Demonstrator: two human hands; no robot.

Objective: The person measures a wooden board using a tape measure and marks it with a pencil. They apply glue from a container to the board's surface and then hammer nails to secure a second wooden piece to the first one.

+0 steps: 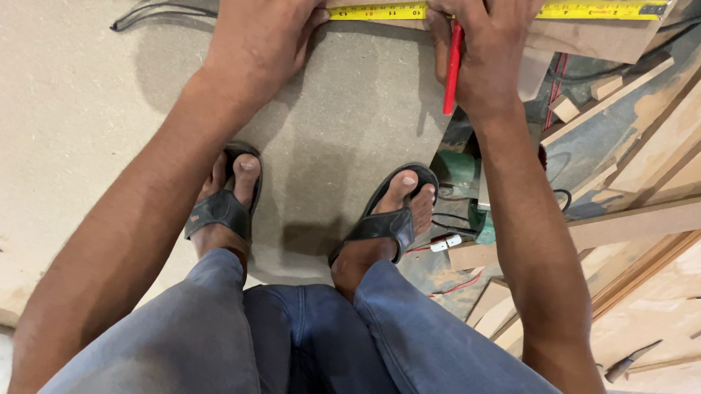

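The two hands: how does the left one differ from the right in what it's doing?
The left hand lies flat, pressing the yellow tape down on the board; the right hand is curled. The left hand holds nothing, while the right hand grips a red pencil upright against the tape. Both rest along the tape at the board's far edge.

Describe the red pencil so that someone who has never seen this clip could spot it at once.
Start at the large tan fibreboard sheet the person squats on, and follow its far edge to the yellow tape measure stretched across. The right hand rests on that tape, gripping the slim red pencil. It points back toward the person and is the only bright red stick among pale wooden offcuts.
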